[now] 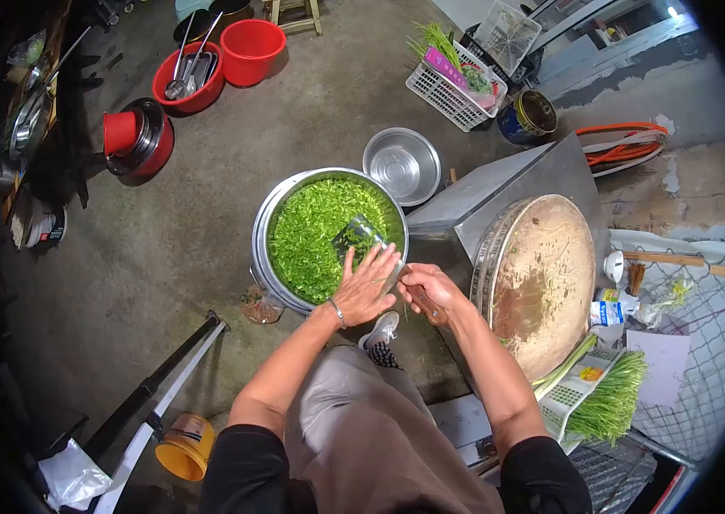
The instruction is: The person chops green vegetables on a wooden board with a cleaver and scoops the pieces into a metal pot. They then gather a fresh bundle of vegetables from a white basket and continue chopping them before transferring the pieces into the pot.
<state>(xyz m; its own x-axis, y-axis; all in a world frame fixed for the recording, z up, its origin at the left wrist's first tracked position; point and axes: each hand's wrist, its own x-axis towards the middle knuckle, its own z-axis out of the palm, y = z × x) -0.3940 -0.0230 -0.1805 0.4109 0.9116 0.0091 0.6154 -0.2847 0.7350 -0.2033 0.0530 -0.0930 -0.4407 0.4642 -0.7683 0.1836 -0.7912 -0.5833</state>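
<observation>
A large steel pot (261,257) on the floor is filled with finely chopped green leaves (315,227). My right hand (431,291) grips the wooden handle of a cleaver (362,230) at the pot's right front edge. The blade reaches over the chopped greens, with green bits on its face. My left hand (367,287), palm down and fingers stretched out, lies against the blade near the handle and covers part of it. A bracelet (338,313) is on the left wrist.
To the right, a big round chopping block (542,283) stands beside a metal counter (500,193). A steel basin (401,165) lies behind the pot. Long green stalks (611,394) fill a white basket at lower right. Red tubs (252,53) stand at the back.
</observation>
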